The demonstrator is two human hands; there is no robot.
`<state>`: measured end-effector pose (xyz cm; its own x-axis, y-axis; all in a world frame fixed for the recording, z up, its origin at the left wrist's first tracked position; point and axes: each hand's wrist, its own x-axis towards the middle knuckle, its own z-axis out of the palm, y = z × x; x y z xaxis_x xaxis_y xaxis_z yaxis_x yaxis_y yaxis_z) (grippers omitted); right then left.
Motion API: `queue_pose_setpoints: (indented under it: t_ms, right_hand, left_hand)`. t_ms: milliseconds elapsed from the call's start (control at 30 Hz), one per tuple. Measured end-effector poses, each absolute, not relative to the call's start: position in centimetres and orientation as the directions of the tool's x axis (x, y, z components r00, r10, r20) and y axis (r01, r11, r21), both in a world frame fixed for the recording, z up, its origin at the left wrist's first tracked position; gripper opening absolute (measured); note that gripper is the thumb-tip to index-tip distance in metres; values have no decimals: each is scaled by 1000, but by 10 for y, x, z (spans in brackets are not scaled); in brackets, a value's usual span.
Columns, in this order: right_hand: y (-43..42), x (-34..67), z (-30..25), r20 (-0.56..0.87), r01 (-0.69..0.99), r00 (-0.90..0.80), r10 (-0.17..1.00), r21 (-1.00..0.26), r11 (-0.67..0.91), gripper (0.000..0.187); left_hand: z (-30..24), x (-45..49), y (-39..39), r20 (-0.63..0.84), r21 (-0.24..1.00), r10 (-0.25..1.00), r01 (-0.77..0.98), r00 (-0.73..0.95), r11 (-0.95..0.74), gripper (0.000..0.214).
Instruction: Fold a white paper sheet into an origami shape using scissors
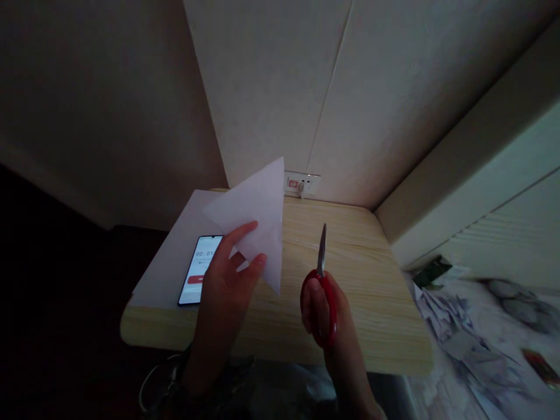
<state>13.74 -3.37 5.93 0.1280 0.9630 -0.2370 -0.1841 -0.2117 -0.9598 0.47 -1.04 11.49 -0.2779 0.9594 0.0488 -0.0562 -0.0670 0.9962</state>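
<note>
A folded white paper triangle (262,204) is held up over the left half of the small table, pinched between the thumb and fingers of my left hand (230,271). To its right, my right hand (328,309) grips a pair of scissors (321,274) by the red handles. The blades are together and point up and away from me, apart from the paper. Beneath my left hand lies a lit phone (192,283) with timer digits on its screen, partly covered by that hand. It rests on flat white paper (164,271).
The pale wooden table (363,251) meets a wall with a socket (303,183) and a plug in it. On the right, a bed-like surface carries a heap of cut paper scraps (468,344) and a dark green packet (433,271). A white cable (144,385) hangs at lower left.
</note>
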Motion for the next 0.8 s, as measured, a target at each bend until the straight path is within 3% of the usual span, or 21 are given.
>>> queue_pose_setpoints:
  t_ms: [233,633,733,800]
  right_hand:
    - [-17,148,86,-142,-240,225,964,-967,-86,26]
    - [-8,137,91,-64,-411,305,950,-909,71,17]
    - [-11,142,87,-38,-395,305,951,-914,90,21]
    - [-13,147,85,-7,-380,271,962,-920,101,23]
  left_hand:
    - [110,-4,-9,23,1000,970,3,-243,-23,19]
    - [94,1,-3,25,999,1000,42,-2,-25,10]
    - [90,3,0,50,998,997,31,-50,-49,11]
    - [90,3,0,-11,997,992,-75,-125,2,21]
